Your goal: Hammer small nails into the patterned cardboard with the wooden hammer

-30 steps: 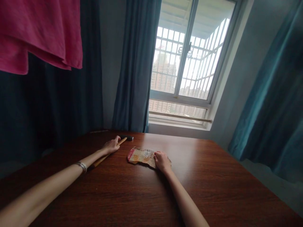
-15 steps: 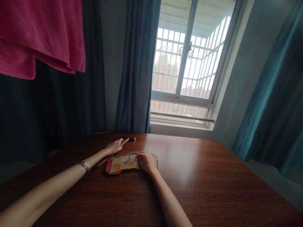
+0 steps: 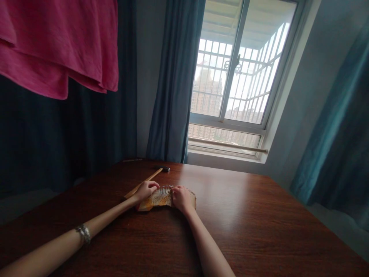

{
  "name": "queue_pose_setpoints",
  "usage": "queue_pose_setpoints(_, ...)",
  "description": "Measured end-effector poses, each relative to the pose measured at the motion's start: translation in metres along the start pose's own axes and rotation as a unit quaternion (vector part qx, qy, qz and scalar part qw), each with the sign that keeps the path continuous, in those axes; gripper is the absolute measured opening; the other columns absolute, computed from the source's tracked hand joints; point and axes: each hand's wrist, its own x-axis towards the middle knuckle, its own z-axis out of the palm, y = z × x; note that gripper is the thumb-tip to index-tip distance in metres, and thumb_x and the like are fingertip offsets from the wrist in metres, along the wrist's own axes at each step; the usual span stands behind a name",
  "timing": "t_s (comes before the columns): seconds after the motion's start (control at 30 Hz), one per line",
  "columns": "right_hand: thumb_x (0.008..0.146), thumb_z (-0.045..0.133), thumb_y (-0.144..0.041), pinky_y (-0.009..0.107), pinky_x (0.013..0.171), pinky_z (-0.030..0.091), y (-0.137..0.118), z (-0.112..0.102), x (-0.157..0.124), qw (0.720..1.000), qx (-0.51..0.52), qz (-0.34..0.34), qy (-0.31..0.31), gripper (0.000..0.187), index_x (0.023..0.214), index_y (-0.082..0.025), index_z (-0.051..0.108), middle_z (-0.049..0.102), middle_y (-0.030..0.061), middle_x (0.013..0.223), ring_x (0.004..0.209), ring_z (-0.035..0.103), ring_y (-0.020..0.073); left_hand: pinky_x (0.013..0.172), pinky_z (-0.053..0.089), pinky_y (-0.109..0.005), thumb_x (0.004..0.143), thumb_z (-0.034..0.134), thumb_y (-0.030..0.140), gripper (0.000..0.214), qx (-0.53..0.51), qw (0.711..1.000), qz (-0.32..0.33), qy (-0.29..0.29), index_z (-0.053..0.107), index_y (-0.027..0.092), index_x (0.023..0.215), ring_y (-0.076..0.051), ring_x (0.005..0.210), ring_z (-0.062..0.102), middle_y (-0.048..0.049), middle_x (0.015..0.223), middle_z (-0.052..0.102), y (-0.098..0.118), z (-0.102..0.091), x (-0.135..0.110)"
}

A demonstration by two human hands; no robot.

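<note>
A torn piece of printed cardboard (image 3: 161,199) lies on the table, with a row of thin metal spikes that look like nails (image 3: 166,189) along its far edge. My left hand (image 3: 146,190) is over the cardboard's left part, fingers bent and closed at its far edge by the spikes. On the right part rests my right hand (image 3: 181,198), its fingers curled over the far edge; the fingertips are hidden. Behind my left hand lies a hammer (image 3: 154,175) with a wooden handle and a dark head, touched by neither set of fingers as far as I can see.
The brown wooden table (image 3: 245,215) reaches to the wall below a barred window (image 3: 230,77). A pink cloth (image 3: 83,50) hangs at upper left, before dark blue curtains (image 3: 175,84). A thin stick-like thing (image 3: 132,159) lies at the table's far left edge.
My left hand has let go of the hammer handle and come nearer, onto the left part of the cardboard. The hammer stays lying on the table. My right hand remains on the cardboard.
</note>
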Motion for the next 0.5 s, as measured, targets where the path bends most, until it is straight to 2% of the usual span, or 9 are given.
queue_pose_setpoints(0.1, 0.081, 0.043, -0.024, 0.028, 0.078, 0.039, -0.003, 0.002, -0.003, 1.0, -0.006, 0.0, 0.002, 0.023, 0.083, -0.025, 0.066, 0.065, 0.0036, 0.092, 0.086, 0.055, 0.0167, 0.07, 0.043, -0.024, 0.068, 0.049, 0.032, 0.024, 0.013, 0.998, 0.056, -0.026, 0.066, 0.016, 0.073, -0.016, 0.075, 0.058, -0.0025, 0.077, 0.064, 0.005, -0.001, -0.015)
queue_pose_setpoints(0.2, 0.079, 0.047, -0.026, 0.03, 0.079, 0.038, -0.007, 0.003, -0.005, 1.0, -0.009, -0.003, 0.006, 0.019, 0.079, -0.023, 0.067, 0.065, 0.0054, 0.09, 0.087, 0.054, 0.0188, 0.069, 0.042, -0.025, 0.071, 0.049, 0.036, 0.026, 0.04, 0.995, 0.091, -0.031, 0.066, 0.017, 0.072, -0.016, 0.073, 0.055, -0.003, 0.076, 0.061, 0.011, -0.001, -0.022)
queue_pose_setpoints(0.33, 0.076, 0.051, -0.023, 0.029, 0.084, 0.036, -0.01, 0.004, -0.006, 1.0, 0.017, -0.016, 0.02, 0.017, 0.08, -0.022, 0.067, 0.063, 0.007, 0.095, 0.097, 0.05, 0.0207, 0.064, 0.041, -0.025, 0.073, 0.048, 0.038, 0.028, 0.072, 0.992, 0.096, -0.038, 0.066, 0.016, 0.076, -0.014, 0.067, 0.052, -0.0027, 0.072, 0.057, 0.015, 0.002, -0.028)
queue_pose_setpoints(0.5, 0.079, 0.048, -0.023, 0.022, 0.084, 0.037, -0.006, 0.007, -0.004, 0.997, 0.076, -0.006, 0.01, 0.019, 0.083, -0.024, 0.067, 0.064, 0.0019, 0.095, 0.092, 0.053, 0.0142, 0.066, 0.042, -0.025, 0.075, 0.048, 0.039, 0.029, 0.079, 0.991, 0.101, -0.039, 0.067, 0.018, 0.08, -0.014, 0.067, 0.051, -0.0024, 0.073, 0.056, 0.02, 0.0, -0.031)
